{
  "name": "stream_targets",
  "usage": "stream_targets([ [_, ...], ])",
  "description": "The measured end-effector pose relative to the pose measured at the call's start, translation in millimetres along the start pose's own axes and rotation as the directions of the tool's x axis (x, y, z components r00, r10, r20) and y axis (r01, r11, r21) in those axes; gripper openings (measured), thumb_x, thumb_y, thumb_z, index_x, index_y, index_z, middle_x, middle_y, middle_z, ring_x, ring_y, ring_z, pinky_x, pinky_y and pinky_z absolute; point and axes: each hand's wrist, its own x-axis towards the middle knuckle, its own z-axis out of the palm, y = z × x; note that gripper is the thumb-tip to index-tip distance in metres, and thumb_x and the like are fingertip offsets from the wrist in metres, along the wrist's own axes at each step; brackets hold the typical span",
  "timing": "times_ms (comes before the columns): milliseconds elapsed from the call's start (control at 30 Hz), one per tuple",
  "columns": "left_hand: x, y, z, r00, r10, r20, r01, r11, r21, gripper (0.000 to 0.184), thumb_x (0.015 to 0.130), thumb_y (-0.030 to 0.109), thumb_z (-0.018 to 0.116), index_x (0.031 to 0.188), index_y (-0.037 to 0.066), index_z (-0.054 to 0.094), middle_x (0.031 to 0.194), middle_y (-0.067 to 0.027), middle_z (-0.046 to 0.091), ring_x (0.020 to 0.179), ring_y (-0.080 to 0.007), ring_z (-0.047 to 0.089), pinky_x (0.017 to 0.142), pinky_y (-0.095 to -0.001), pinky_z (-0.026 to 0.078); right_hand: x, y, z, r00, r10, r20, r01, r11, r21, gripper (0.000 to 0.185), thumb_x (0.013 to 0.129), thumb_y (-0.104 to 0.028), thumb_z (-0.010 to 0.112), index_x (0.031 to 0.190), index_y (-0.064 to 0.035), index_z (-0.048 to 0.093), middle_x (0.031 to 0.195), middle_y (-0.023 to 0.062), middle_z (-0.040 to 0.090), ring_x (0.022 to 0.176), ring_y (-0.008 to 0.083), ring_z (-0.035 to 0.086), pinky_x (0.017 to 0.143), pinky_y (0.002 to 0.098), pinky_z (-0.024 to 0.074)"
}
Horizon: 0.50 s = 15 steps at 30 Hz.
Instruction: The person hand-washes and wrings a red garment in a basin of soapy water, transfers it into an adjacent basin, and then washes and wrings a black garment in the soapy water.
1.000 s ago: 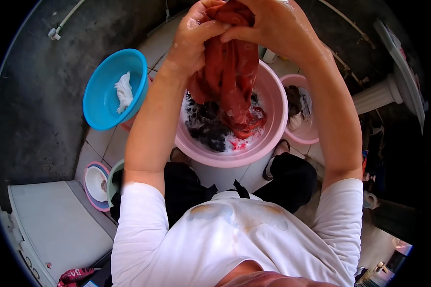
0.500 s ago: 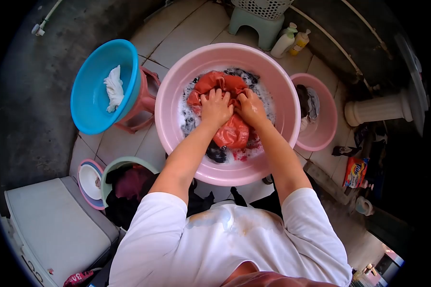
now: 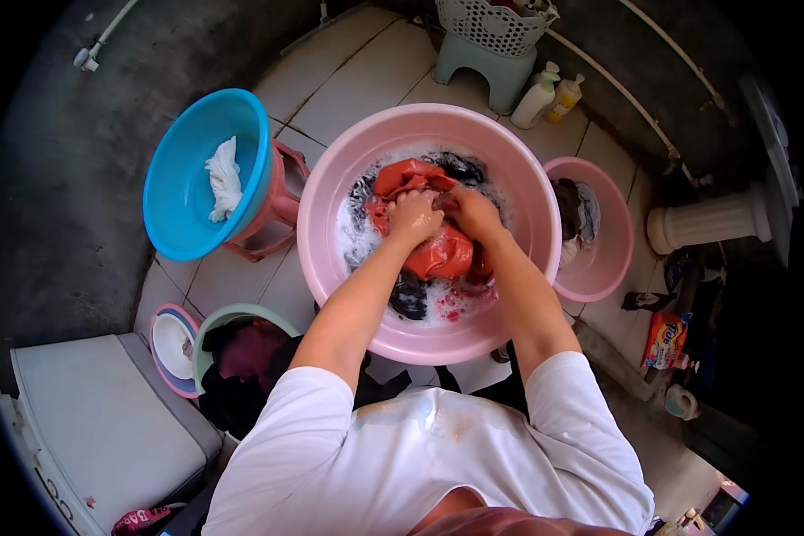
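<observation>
A large pink basin [image 3: 330,304] holds soapy water with a wet red garment [image 3: 439,254] bunched in its middle. My left hand [image 3: 414,214] is closed on the red cloth, knuckles up. Close beside it, my right hand [image 3: 473,213] grips another fold of the same garment, its fingertips partly hidden by the cloth. Dark patterned clothes [image 3: 409,297] lie in the suds around and under the red one. White foam [image 3: 353,228] floats along the left side of the water.
To the left, a blue basin [image 3: 174,201] with a white cloth [image 3: 224,179] rests on a reddish stool [image 3: 272,214]. A smaller pink basin [image 3: 612,259] with clothes stands right. Bottles [image 3: 534,100] and a basket on a stool [image 3: 487,64] are behind. A green tub [image 3: 232,314] holds dark clothes.
Both hands have drawn closer together over the red garment, and their fingers have curled further into it. The whole view has shifted slightly, so the basins appear lower.
</observation>
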Motion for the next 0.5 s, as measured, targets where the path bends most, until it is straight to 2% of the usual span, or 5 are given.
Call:
stream_targets([
  [67, -6.1, -4.6, -10.8, 0.989, -0.046, -0.138, 0.023, 0.986, -0.164, 0.04, 0.078, 0.033, 0.051, 0.102, 0.002, 0.058, 0.103, -0.0121, 0.057, 0.098, -0.0261, 0.05, 0.089, -0.0444, 0.034, -1.3, -6.6, -19.0, 0.993, 0.08, -0.09, -0.073, 0.994, 0.079, 0.02, 0.072, -0.018, 0.064, 0.086, -0.0041, 0.06, 0.086, 0.0169, 0.06, 0.084, 0.0342, 0.057, 0.074, 0.0387, 0.0442],
  [133, -13.5, -7.9, -19.8, 0.859, -0.372, 0.352, 0.475, 0.321, -0.819, 0.047, 0.082, 0.043, 0.046, 0.098, 0.001, 0.059, 0.096, -0.0127, 0.06, 0.092, -0.0249, 0.055, 0.083, -0.0416, 0.04, -4.1, -17.5, -39.6, 0.962, 0.012, -0.271, 0.039, 0.982, 0.182, 0.02, 0.071, -0.017, 0.065, 0.081, -0.0017, 0.058, 0.083, 0.0173, 0.059, 0.08, 0.0325, 0.057, 0.071, 0.0369, 0.0442],
  [200, -30.3, 6.3, -30.8, 0.874, -0.266, 0.407, 0.476, 0.291, -0.83, 0.067, 0.083, 0.059, 0.035, 0.1, -0.002, 0.057, 0.093, -0.0154, 0.062, 0.093, -0.0277, 0.056, 0.076, -0.0392, 0.044, -13.4, -49.2, -64.4, 0.962, 0.093, -0.258, -0.02, 0.962, 0.272, 0.02, 0.069, -0.012, 0.064, 0.083, -0.0008, 0.055, 0.083, 0.0175, 0.059, 0.078, 0.0304, 0.057, 0.069, 0.0353, 0.0447],
  [267, -40.9, 21.6, -44.1, 0.671, 0.136, 0.728, 0.741, -0.142, -0.656, 0.081, 0.081, 0.069, 0.025, 0.108, -0.002, 0.053, 0.102, -0.02, 0.058, 0.097, -0.0313, 0.055, 0.077, -0.0414, 0.045, -22.2, -75.3, -73.3, 0.903, -0.04, -0.427, 0.173, 0.945, 0.277, 0.024, 0.068, -0.007, 0.062, 0.089, -0.0013, 0.053, 0.085, 0.0161, 0.059, 0.079, 0.0284, 0.058, 0.071, 0.0338, 0.046],
  [500, -49.7, 20.3, -59.3, 0.887, 0.344, 0.308, 0.449, -0.485, -0.75, 0.05, 0.087, 0.049, 0.041, 0.111, 0.007, 0.051, 0.112, -0.0128, 0.054, 0.101, -0.0244, 0.053, 0.084, -0.0384, 0.046, -97.9, -148.2, -16.4, 0.973, -0.208, -0.095, 0.223, 0.958, 0.178, 0.048, 0.068, -0.011, 0.068, 0.113, -0.0083, 0.053, 0.095, 0.0134, 0.06, 0.086, 0.0277, 0.059, 0.077, 0.0354, 0.0458],
])
